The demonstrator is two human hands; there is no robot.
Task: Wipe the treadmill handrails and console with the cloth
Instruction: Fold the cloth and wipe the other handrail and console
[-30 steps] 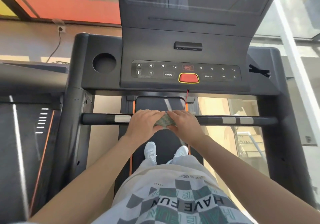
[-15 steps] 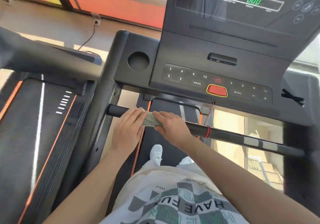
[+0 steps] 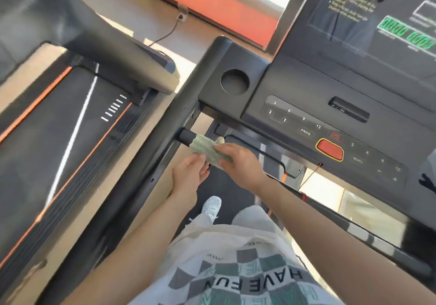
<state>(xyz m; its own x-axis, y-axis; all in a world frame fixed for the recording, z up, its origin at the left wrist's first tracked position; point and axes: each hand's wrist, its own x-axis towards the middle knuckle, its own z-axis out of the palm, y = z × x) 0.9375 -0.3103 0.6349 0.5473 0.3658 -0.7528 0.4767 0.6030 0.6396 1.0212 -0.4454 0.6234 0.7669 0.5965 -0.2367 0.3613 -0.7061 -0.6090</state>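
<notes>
Cloth (image 3: pixel 205 149) on handrail (image 3: pixel 186 137) | right hand (image 3: pixel 244 166) grips it | left hand (image 3: pixel 188 176) touching

Right hand (image 3: pixel 240 163) holding cloth (image 3: pixel 207 146) round handrail (image 3: pixel 186 137), left hand (image 3: pixel 188 173) just below

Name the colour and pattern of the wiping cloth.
The cloth is cream with a small repeating green check-like print. The head view shows it best.

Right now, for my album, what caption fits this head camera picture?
Right hand grips a green cloth around the treadmill handrail near its left end; left hand waits just below.
</notes>
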